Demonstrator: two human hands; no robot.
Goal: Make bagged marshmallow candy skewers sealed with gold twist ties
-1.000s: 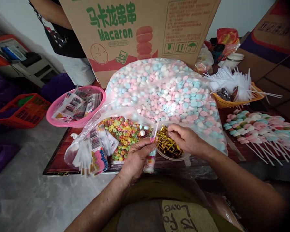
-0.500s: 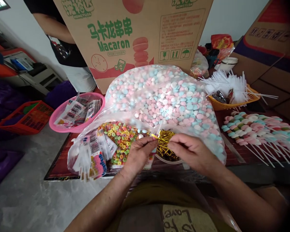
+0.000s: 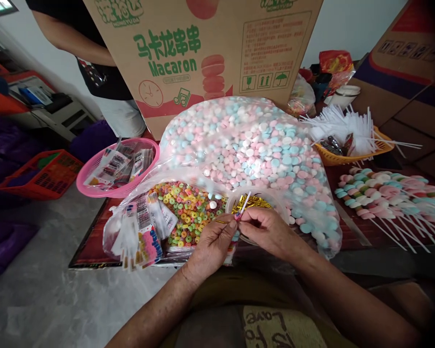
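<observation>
My left hand and my right hand meet in front of a bowl of gold twist ties. Between their fingertips they pinch the top of a small bagged candy stick, whose white stick end pokes up, with a gold twist tie at its neck. The rest of the candy bag hangs hidden behind my left hand. A big clear bag of pink, blue and white candies lies just beyond, and a bag of coloured ring candies lies to the left.
A Macaron carton stands at the back, with a person beside it. A pink basket of wrappers, loose wrappers, an orange basket of white sticks, finished candy skewers and a red basket on the floor surround the work spot.
My right hand left the bowl of ties and came to my left hand. Both hands now pinch the neck of the small candy bag together.
</observation>
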